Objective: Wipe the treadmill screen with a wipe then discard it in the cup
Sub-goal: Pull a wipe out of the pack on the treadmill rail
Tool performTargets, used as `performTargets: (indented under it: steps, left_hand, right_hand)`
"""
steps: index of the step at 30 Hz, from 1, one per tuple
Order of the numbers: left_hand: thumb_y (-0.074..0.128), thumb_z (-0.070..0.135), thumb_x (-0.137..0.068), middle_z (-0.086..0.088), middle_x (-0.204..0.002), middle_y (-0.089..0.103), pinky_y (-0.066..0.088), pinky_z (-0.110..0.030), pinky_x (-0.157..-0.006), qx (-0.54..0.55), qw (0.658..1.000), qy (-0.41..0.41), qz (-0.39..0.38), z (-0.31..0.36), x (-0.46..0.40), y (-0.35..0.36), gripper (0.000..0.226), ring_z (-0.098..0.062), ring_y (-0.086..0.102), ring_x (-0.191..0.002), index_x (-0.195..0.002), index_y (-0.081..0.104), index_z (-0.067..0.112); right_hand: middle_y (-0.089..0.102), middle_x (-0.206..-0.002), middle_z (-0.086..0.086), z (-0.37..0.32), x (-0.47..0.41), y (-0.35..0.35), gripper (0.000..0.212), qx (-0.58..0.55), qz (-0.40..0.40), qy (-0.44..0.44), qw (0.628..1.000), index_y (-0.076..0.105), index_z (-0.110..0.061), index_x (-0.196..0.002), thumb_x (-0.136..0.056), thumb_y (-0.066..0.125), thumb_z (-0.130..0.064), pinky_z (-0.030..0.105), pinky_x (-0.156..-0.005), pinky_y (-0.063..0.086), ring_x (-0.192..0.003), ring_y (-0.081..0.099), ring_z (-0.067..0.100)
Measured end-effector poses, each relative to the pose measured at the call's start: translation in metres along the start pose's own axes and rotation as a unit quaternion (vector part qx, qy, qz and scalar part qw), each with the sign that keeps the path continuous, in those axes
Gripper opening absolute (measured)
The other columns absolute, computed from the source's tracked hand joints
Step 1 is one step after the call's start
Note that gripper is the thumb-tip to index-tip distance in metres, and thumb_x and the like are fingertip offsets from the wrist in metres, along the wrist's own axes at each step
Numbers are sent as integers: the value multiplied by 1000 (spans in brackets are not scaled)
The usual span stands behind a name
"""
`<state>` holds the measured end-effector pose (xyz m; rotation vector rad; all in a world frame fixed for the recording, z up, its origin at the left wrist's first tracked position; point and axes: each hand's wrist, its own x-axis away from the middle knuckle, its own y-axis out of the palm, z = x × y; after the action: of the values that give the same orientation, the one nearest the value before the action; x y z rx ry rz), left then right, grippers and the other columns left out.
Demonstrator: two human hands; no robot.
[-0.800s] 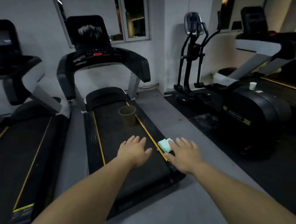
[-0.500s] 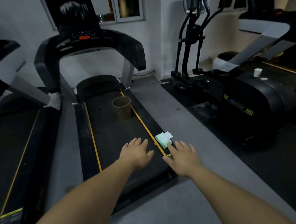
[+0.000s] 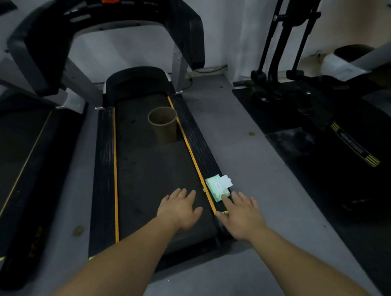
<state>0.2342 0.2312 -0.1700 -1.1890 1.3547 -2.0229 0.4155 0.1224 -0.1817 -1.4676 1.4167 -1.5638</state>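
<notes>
Both bare forearms extend forward and down over the rear end of a black treadmill with yellow-edged side rails. The left hand is held palm down over the dark running belt, fingers straight and slightly spread, holding nothing; whether it touches the belt cannot be told. The right hand is likewise palm down with fingers extended and spread, over the right side rail. Its index fingertip reaches the near edge of a pale green soft pack of wipes with a raised white flap, and nothing is gripped. The pack lies flat on the right rail, just outside the yellow stripe, near the rear of the deck. A brown paper cup stands upright on the belt farther forward, close to the right yellow stripe and well apart from the pack. The console with a red button is cut off at the top edge, and the screen itself is out of view. A second treadmill stands to the left, and a black elliptical machine to the right on the grey floor.
</notes>
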Motion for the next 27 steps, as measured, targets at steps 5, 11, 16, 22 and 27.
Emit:
performTargets:
  steps: [5, 11, 16, 22, 27]
  left_hand:
    - [29, 60, -105, -7, -176, 7, 8, -49, -130, 3, 1000, 4, -16, -1, -84, 1, 76, -25, 2, -162, -167, 6, 25]
    - [37, 63, -102, -7, -176, 3, 8, -47, -129, 4, 999, 19, -41, -16, -199, 30, 85, -24, 0, -162, -167, 0, 23]
    - [47, 73, -94, -8, -176, 0, 9, -49, -130, 5, 998, 19, -53, -30, -295, 92, 103, -24, 0, -162, -166, -6, 22]
    - [59, 81, -82, -5, -176, -5, 6, -47, -130, 37, 999, 21, -33, -31, -416, 199, 123, -22, -3, -162, -165, -11, 22]
    - [68, 79, -77, -4, -176, -8, 6, -48, -130, 55, 998, 15, -14, -33, -490, 274, 132, -21, -5, -161, -166, -10, 19]
  right_hand:
    - [15, -174, 10, 28, -78, 6, 68, -8, -17, -2, 1000, 15, -25, -165, -108, 26, -60, 54, -129, 8, -161, 9, 30]
    - [25, -170, 5, 62, -187, 45, 90, -19, -13, 5, 1000, 19, -26, -165, -89, 1, -71, 52, -128, 15, -158, 17, 30]
    - [25, -171, 6, 99, -278, 110, 90, -15, -35, 12, 999, 17, -26, -165, -90, 3, -73, 49, -128, 18, -157, 21, 28]
    - [31, -168, 6, 148, -389, 208, 66, -12, -46, -5, 999, 21, -24, -164, -108, 42, -52, 42, -122, 28, -150, 33, 29]
    - [51, -150, 3, 165, -463, 276, 54, -44, -19, -29, 998, 39, -23, -155, -105, 54, -40, 40, -108, 43, -133, 48, 26]
